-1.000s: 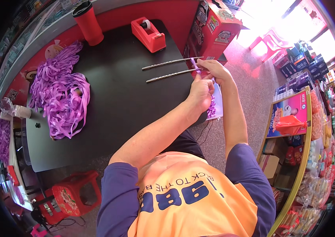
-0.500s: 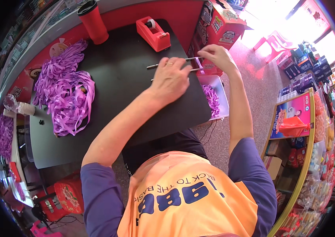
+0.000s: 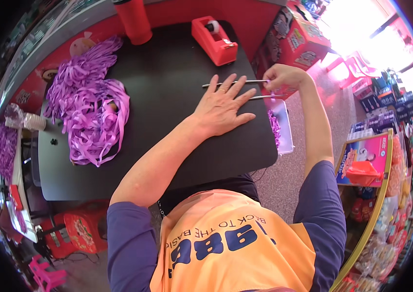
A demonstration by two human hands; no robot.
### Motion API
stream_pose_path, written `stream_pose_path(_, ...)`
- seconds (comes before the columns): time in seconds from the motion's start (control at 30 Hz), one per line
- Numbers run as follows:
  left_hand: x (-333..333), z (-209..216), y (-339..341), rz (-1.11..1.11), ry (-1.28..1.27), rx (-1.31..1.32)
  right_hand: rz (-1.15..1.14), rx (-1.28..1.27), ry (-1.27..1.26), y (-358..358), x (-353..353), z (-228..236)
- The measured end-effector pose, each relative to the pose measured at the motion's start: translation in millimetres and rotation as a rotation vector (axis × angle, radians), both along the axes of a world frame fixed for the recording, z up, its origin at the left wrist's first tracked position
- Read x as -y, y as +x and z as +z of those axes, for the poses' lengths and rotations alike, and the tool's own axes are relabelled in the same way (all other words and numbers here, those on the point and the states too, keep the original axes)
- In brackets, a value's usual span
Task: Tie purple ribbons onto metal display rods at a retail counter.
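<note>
Two thin metal rods lie side by side at the table's right end, the far rod (image 3: 252, 82) and the near rod (image 3: 263, 97), both jutting past the edge. My left hand (image 3: 221, 108) is spread with fingers straight, lying over the rods and the black table (image 3: 177, 160); it grasps nothing. Beyond the edge, my right hand (image 3: 288, 78) is closed in a pinch at the rods' outer ends. A bit of purple ribbon (image 3: 267, 86) shows at its fingertips, mostly hidden. A big heap of purple ribbon (image 3: 97, 114) covers the table's left side.
Past the right edge sits a pale bin (image 3: 287, 143) with purple ribbon pieces. A red tape dispenser (image 3: 218, 46) and a red tumbler (image 3: 134, 22) stand at the back. Behind them is a red carton (image 3: 306, 41). A gold-edged display shelf (image 3: 379, 194) is on the right.
My left hand has opened out, its fingers now spread over the rods. My right hand has closed at the rod ends, over the ribbon that spanned them. The view has shifted slightly.
</note>
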State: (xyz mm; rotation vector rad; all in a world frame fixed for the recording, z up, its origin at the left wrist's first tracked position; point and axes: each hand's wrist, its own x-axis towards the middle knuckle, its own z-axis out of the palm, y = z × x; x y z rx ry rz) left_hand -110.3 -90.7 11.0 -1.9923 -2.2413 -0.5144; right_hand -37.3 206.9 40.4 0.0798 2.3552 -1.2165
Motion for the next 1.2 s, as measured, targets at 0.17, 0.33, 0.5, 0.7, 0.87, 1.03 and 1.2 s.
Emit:
stream_pose_path(0.17, 0, -7, -3, -0.002, 0.056, 0.033, -0.224, -0.08, 0.054, 47, -52, -11)
stream_pose_path(0.33, 3, -12, -3, -0.006, 0.088, 0.104, -0.621, -0.037, 0.171, 92, -78, -87)
stream_pose_path(0.5, 5, -13, 0, 0.007, 0.149, 0.109, -0.525, -0.059, 0.801, 77, -47, -28)
stream_pose_path(0.7, 4, -10, 2, -0.025, 0.354, -0.046, -0.254, -0.683, 0.573, 13, 143, 111)
stream_pose_path(0.87, 6, -10, 1, -0.127, 0.406, 0.1, 0.266, -0.935, 0.432, -53, 280, 131)
stream_pose_path(1.03, -6, -25, 1, -0.245, 0.557, 0.352, 0.683, -1.102, 0.393, -123, 357, 90)
stream_pose_path(1.2, -15, -48, 4, -0.345, 0.76, 0.538, 0.819, -1.003, 0.482, -155, 391, 63)
